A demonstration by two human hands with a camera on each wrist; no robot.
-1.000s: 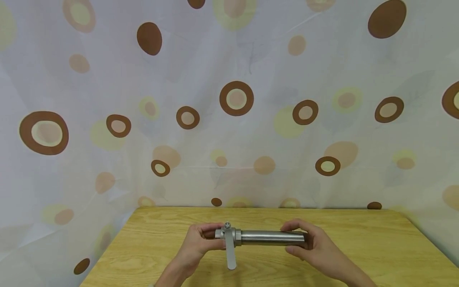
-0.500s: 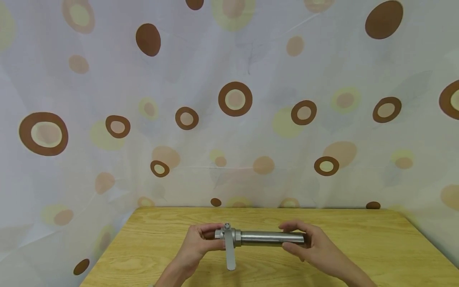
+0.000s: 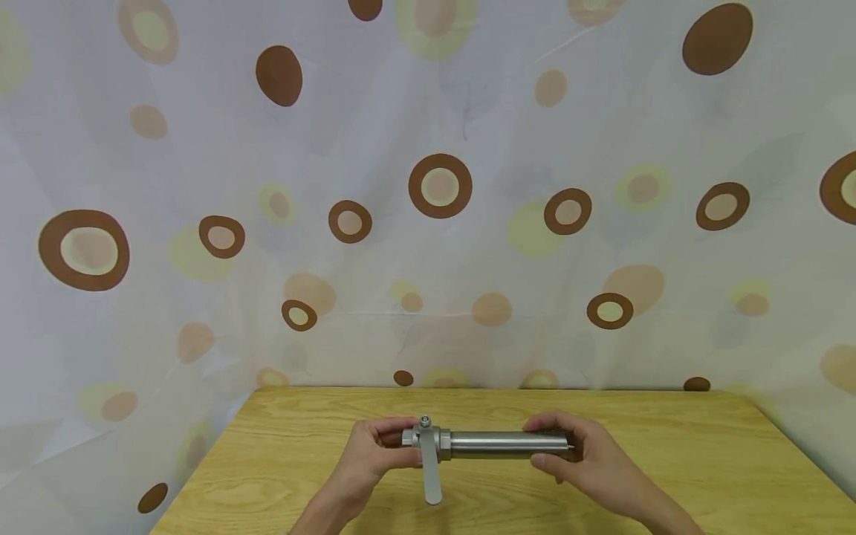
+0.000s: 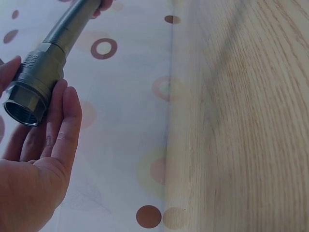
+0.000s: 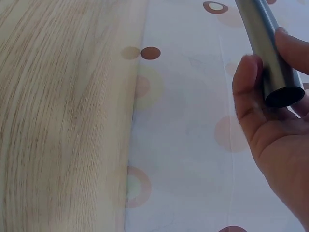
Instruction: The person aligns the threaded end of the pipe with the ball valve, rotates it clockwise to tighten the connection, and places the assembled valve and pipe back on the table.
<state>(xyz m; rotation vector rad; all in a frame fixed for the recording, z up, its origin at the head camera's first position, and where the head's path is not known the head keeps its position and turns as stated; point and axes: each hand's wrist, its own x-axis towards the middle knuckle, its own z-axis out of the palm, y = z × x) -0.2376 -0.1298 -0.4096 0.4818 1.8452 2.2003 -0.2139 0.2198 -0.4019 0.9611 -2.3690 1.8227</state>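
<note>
A steel ball valve [image 3: 444,443] with a flat lever handle [image 3: 431,472] is joined end to end with a straight metal pipe [image 3: 501,442]. Together they lie level above the table, lever pointing toward me. My left hand [image 3: 361,457] holds the valve body at its left end, thumb in front and fingers behind. In the left wrist view the open hex end of the valve [image 4: 24,108] faces the palm. At the pipe's free end my right hand [image 3: 598,464] grips between thumb and fingers. The right wrist view shows the pipe's dark round opening [image 5: 285,96].
Beneath the hands is a wooden table [image 3: 321,405] with light grain. Behind it and at both sides hangs a pale curtain [image 3: 374,282] printed with brown, peach and yellow ovals.
The right thumb and fingers shift slightly on the pipe, left and then back right. The left hand and the valve stay almost still.
</note>
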